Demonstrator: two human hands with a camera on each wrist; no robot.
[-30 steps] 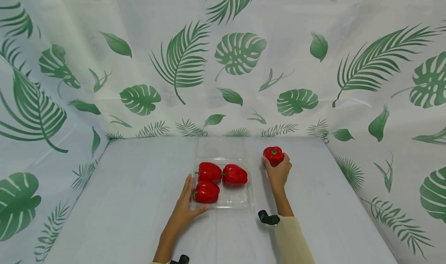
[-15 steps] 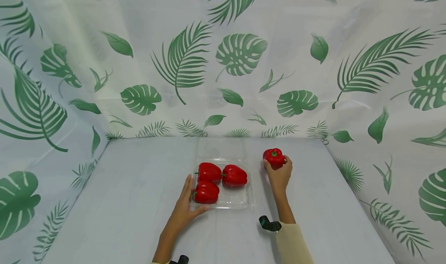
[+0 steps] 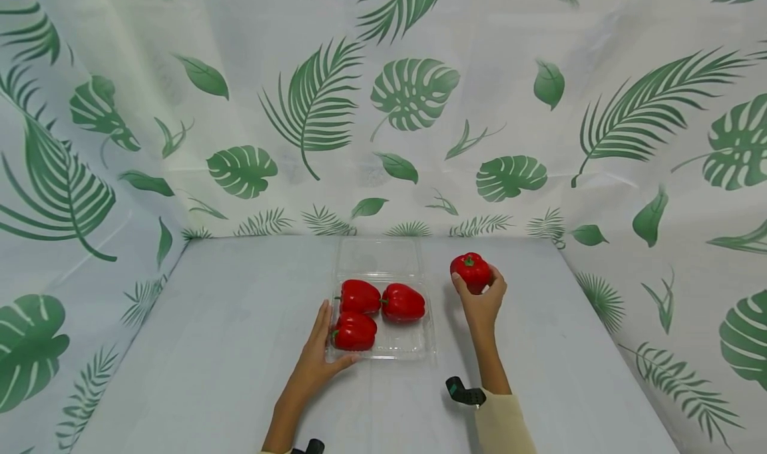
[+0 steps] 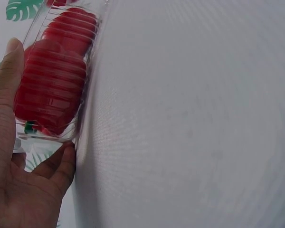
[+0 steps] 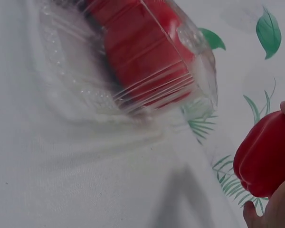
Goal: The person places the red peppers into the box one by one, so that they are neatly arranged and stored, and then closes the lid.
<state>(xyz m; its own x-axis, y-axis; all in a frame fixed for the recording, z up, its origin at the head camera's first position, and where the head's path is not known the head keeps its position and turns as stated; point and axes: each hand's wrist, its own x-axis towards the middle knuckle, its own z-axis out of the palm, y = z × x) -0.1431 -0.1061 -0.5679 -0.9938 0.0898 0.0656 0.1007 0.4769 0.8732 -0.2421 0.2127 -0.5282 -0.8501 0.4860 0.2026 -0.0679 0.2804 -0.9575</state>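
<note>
My right hand [image 3: 484, 305] holds a red bell pepper [image 3: 467, 267] to the right of a clear plastic clamshell container, thumb on its left and fingers on its right. The green stem faces up in the head view; the right wrist view shows the smooth lower end of this pepper [image 5: 266, 156]. The container [image 3: 407, 341] has 3 red bell peppers [image 3: 403, 302] lying in it, two behind and one at front left. At its front left corner rests my left hand [image 3: 314, 361], fingers stretched along the left side and thumb along the front edge.
The container's clear lid [image 3: 379, 257] lies folded back toward the rear of the white table [image 3: 240, 347]. A leaf-printed sheet [image 3: 413, 94] hangs behind and at both sides. A small black device [image 3: 464, 392] sits at my right wrist.
My right forearm has drawn back slightly toward me, and the pepper in that hand has shifted and turned a little. My left hand and the container have stayed where they were.
</note>
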